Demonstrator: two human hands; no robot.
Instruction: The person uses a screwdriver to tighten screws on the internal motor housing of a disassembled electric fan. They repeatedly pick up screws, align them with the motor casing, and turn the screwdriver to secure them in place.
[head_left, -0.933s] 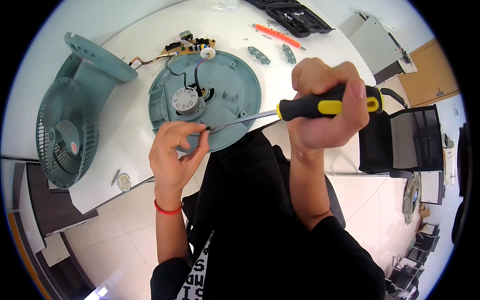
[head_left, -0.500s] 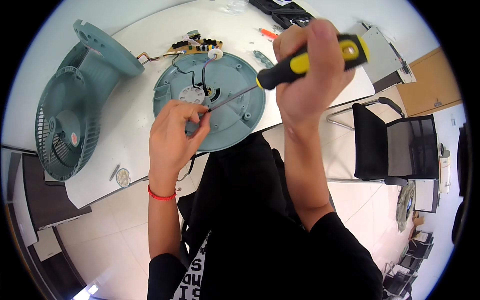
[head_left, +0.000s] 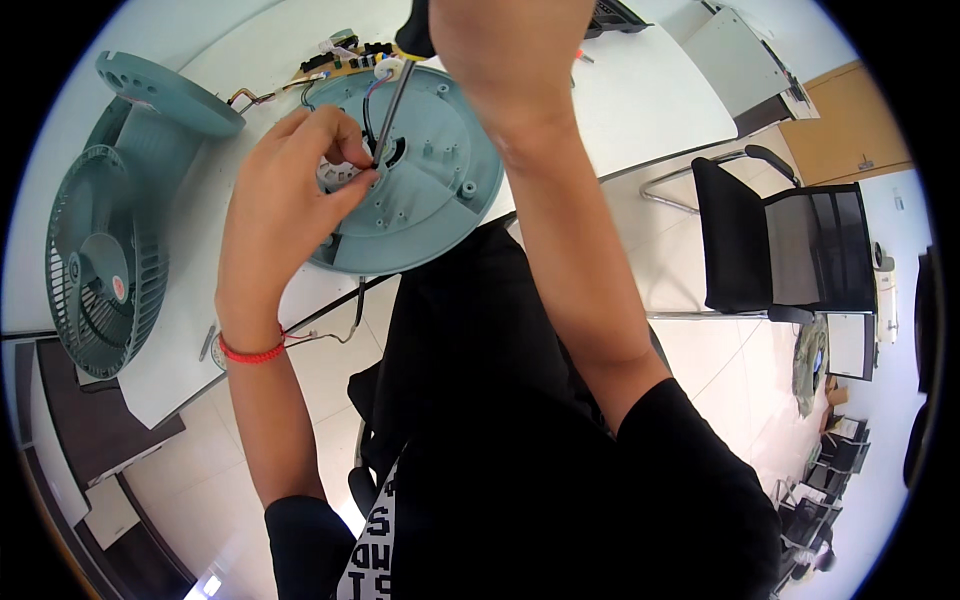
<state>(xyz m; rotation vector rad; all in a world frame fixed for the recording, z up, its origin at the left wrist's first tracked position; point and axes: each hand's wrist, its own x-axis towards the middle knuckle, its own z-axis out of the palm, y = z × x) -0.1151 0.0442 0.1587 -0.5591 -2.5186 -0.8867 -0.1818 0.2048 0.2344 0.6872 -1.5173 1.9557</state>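
Note:
My right hand [head_left: 508, 55] grips a yellow-and-black screwdriver [head_left: 395, 105] high over the round teal plastic base [head_left: 430, 200], its shaft slanting down to my left fingertips. My left hand [head_left: 285, 205] is pinched at the tip, around something small and dark that is too small to name. Beside them a white motor housing [head_left: 331, 172] is partly hidden by those fingers. Wires run up to a circuit board [head_left: 350, 60] behind the base, and a cable hangs below the table's front edge.
The teal fan head and stand [head_left: 105, 260] lie at the left of the white table [head_left: 650, 100]. A dark tool case [head_left: 615, 18] is at the back. A black chair [head_left: 735, 235] stands to the right, and a pen-like item [head_left: 208, 342] lies near the left edge.
My right hand has swung up and to the left, bringing the screwdriver steeper. My left hand has moved up and left with the tip, nearer the middle of the base.

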